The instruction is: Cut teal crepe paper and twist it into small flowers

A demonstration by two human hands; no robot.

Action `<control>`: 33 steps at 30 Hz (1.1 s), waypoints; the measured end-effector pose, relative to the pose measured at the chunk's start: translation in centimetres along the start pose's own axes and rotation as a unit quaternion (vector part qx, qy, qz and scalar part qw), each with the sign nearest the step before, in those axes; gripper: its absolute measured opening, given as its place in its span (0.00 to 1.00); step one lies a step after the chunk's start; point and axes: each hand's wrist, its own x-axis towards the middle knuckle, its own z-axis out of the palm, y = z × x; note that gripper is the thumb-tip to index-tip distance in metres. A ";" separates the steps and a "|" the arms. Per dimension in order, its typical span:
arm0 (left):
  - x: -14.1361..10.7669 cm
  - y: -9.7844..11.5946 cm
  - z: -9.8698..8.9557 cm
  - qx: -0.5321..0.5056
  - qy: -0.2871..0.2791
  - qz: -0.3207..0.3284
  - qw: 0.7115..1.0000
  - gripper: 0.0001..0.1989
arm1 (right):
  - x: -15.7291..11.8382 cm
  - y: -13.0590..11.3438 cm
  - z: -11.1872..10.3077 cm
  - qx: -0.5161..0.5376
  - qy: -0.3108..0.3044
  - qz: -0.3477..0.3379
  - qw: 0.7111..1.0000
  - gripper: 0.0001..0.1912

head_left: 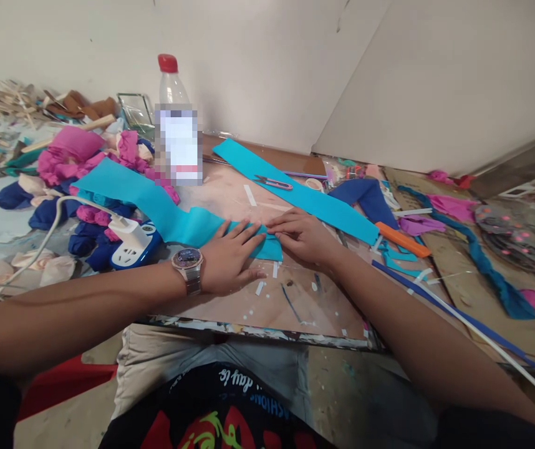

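One turquoise fabric strip (156, 207) lies on the desk (234, 305) under the spread, flat left hand (230, 257); the right hand (301, 234) bunches at its end, grip unclear. Probably light, limp: best held by its edges.

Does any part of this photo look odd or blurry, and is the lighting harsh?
Head view: light looks soft, shadows faint; head view: the bright screen before the bottle is broken into coarse blocks; head view: left hand and right hand look fairly clear, the dotted bundle at far right smeared, perhaps by lens distortion.
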 end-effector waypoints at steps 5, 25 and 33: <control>-0.1 0.0 0.0 0.004 -0.003 0.003 1.000 0.38 | -0.1 0.0 -0.1 -0.015 0.001 0.012 1.000 0.14; 0.0 0.0 0.0 0.002 0.005 0.002 1.000 0.40 | 0.2 -0.3 -0.1 -0.033 0.011 0.005 0.999 0.09; 0.0 -0.1 0.0 0.005 0.004 0.003 1.000 0.41 | 0.0 0.1 0.3 -0.036 0.008 -0.013 0.999 0.08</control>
